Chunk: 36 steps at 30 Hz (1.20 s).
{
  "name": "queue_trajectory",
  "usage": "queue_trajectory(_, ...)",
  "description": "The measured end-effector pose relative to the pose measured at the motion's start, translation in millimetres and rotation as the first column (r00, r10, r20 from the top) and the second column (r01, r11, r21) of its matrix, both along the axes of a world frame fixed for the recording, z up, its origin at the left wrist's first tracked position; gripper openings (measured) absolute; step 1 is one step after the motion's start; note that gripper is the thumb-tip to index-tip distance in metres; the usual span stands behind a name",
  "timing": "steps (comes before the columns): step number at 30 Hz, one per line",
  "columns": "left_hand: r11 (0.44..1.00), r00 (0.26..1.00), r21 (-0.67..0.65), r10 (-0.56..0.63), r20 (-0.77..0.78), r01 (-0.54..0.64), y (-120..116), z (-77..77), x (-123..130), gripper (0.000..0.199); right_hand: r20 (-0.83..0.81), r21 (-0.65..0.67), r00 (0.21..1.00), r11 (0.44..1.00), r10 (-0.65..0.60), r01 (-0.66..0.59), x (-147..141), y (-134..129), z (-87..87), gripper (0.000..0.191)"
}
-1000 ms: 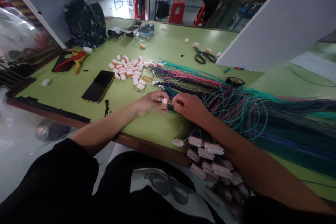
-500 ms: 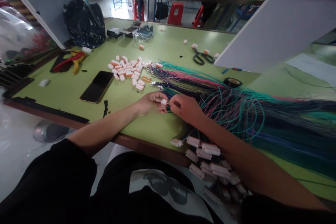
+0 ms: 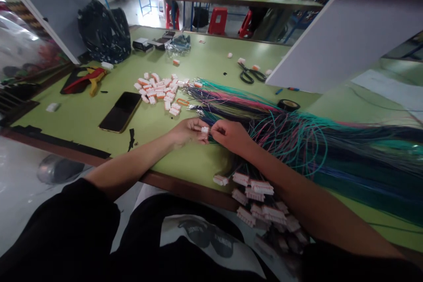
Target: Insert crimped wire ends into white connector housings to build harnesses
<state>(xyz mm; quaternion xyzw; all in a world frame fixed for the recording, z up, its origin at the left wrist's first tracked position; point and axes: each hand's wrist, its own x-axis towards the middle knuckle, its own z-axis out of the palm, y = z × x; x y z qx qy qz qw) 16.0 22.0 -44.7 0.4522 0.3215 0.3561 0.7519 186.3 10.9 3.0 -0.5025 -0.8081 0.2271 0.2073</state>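
Near the front edge of the green table, my left hand (image 3: 191, 131) grips a small white connector housing (image 3: 205, 130) between its fingertips. Close on its right, my right hand (image 3: 229, 134) is closed in a pinch facing the housing; what it pinches is too small to make out. Behind my hands lies a thick bundle of wires (image 3: 231, 98) in green, pink and dark colours, with bare metal ends to the left. A pile of white and orange connector housings (image 3: 158, 88) sits beyond my left hand. Wired connectors (image 3: 261, 187) hang at the table edge below my right forearm.
A phone (image 3: 120, 112) lies left of the pile. Farther off are black-handled scissors (image 3: 251, 74), a roll of black tape (image 3: 288, 105) and a red and yellow tool (image 3: 86, 81). A dark plastic bag (image 3: 104, 33) stands at back left; a white panel (image 3: 330, 31) slants at right.
The whole view has shifted slightly. My left hand still holds the connector housing, and my right hand stays pinched close beside it.
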Motion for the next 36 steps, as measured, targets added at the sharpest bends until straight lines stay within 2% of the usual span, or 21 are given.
queue_trajectory(4,1.0,1.0,0.007,-0.004,-0.024,0.004,1,-1.1,-1,0.042,0.025,0.009,1.0,1.0,-0.018,0.017,-2,-5,-1.9,0.015)
queue_trajectory(6,1.0,0.999,0.008,-0.015,-0.037,0.015,1,-0.8,-1,0.04,0.049,-0.086,0.999,0.996,0.018,-0.014,4,-1,4.2,0.017)
queue_trajectory(9,0.998,0.997,0.028,-0.054,-0.047,0.055,1,0.1,-1,0.038,0.156,-0.249,0.984,0.967,0.091,-0.05,24,25,19.5,0.022)
queue_trajectory(10,0.997,0.997,0.033,-0.063,-0.048,0.065,1,0.5,-1,0.038,0.22,-0.197,0.974,0.98,0.046,-0.002,31,37,23.9,0.022)
queue_trajectory(11,0.997,0.996,0.036,-0.07,-0.048,0.072,1,0.9,-1,0.037,0.301,-0.044,0.951,0.996,-0.064,0.081,39,50,27.0,0.022)
queue_trajectory(12,0.996,0.996,0.034,-0.076,-0.049,0.078,2,1.4,-2,0.037,0.368,0.097,0.916,0.986,-0.159,0.133,45,62,28.2,0.022)
queue_trajectory(13,0.996,0.995,0.029,-0.082,-0.048,0.083,2,1.8,-2,0.038,0.426,0.183,0.875,0.969,-0.229,0.164,49,73,27.6,0.024)
queue_trajectory(16,0.996,0.995,0.011,-0.089,-0.04,0.09,3,2.7,-3,0.039,0.577,0.251,0.765,0.953,-0.287,0.168,54,91,17.8,0.026)
queue_trajectory(18,0.996,0.996,0.002,-0.088,-0.031,0.089,4,2.8,-3,0.04,0.616,0.275,0.725,0.946,-0.309,0.169,53,94,10.1,0.027)
queue_trajectory(23,0.996,0.996,-0.02,-0.09,-0.007,0.089,5,2.2,-2,0.041,0.469,0.368,0.74,0.868,-0.482,0.333,55,104,5.6,0.034)
queue_trajectory(24,0.996,0.996,-0.021,-0.089,-0.005,0.089,5,2.2,-2,0.041,0.438,0.357,0.757,0.866,-0.486,0.349,56,109,6.0,0.034)
queue_trajectory(27,0.996,0.996,-0.022,-0.084,-0.004,0.084,4,2.3,-2,0.04,0.392,0.277,0.826,0.909,-0.404,0.313,58,118,6.7,0.033)
queue_trajectory(29,0.996,0.997,-0.023,-0.081,-0.005,0.081,3,2.8,-2,0.041,0.405,0.244,0.84,0.928,-0.362,0.282,58,118,7.1,0.035)
queue_trajectory(31,0.996,0.997,-0.027,-0.082,-0.006,0.081,3,3.6,-2,0.041,0.489,0.217,0.811,0.945,-0.322,0.245,58,112,8.1,0.031)
queue_trajectory(34,0.996,0.996,-0.034,-0.087,-0.009,0.087,2,4.5,-2,0.042,0.649,0.186,0.726,0.973,-0.228,0.14,54,101,9.3,0.025)
queue_trajectory(36,0.995,0.996,-0.034,-0.092,-0.009,0.092,2,4.6,-2,0.042,0.699,0.219,0.677,0.97,-0.228,0.1,49,95,8.6,0.027)
